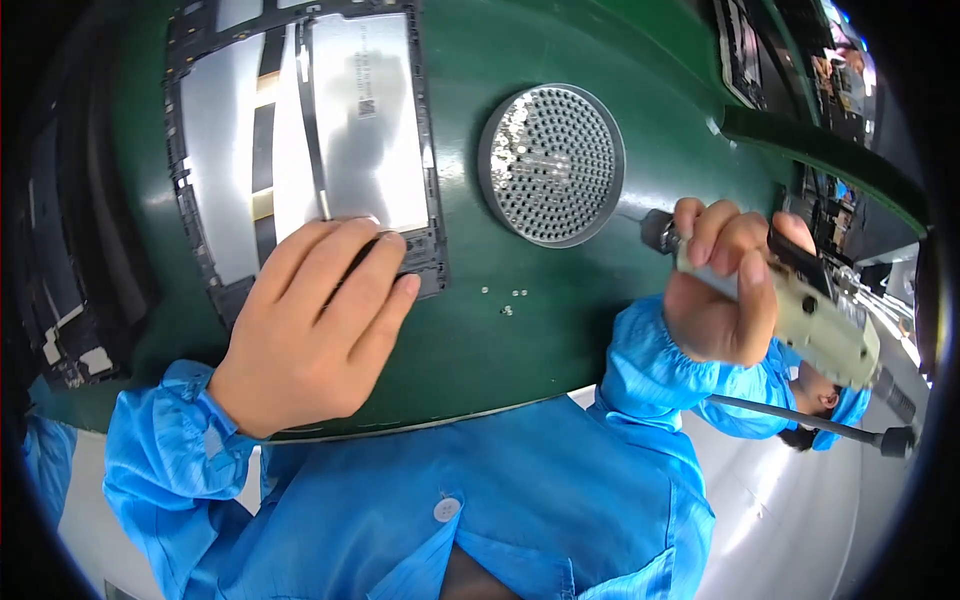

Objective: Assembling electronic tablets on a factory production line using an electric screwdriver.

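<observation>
My left hand (315, 320) lies over the lower end of an opened tablet-like device (375, 120), its fingers stretched across the black frame and the edge of a silver battery panel. What is under the fingertips is hidden. My right hand (725, 290) is wrapped round a pale green electric screwdriver (825, 335), held above the table at the right. Its dark nose points left, toward a round grey screw tray (612, 205). Small silver screws (512, 135) cluster on the tray's left side, over its many holes.
Several loose screws (507, 311) lie on the green mat (470, 370) below the tray. Another dark device (55, 230) is at the far left. A green curved bar (825, 150) crosses the right side. Another person (770, 395) in blue sits beyond my right arm.
</observation>
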Available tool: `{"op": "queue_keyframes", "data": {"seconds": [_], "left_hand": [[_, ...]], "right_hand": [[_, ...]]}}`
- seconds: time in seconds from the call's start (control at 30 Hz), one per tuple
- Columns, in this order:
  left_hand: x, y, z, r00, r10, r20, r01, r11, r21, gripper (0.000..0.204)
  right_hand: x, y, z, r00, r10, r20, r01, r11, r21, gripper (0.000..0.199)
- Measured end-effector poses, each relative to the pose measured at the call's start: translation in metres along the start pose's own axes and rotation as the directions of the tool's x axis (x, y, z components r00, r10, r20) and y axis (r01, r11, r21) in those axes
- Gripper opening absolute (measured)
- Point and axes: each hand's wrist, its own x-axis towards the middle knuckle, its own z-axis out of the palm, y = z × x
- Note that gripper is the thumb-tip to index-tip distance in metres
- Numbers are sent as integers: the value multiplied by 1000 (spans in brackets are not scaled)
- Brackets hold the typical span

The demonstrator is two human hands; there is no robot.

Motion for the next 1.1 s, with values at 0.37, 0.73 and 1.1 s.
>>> {"op": "queue_keyframes", "data": {"seconds": [0.37,0.73,1.1], "left_hand": [[5,8,8,995,-74,62,71,996,45,18],[2,11,5,986,-128,106,127,992,20,22],[4,11,7,985,-109,131,103,993,50,22]], "right_hand": [[-3,16,46,953,-55,298,38,997,62,41],[-8,22,52,939,-28,343,6,998,67,39],[-11,25,50,948,-20,317,1,998,58,39]]}}
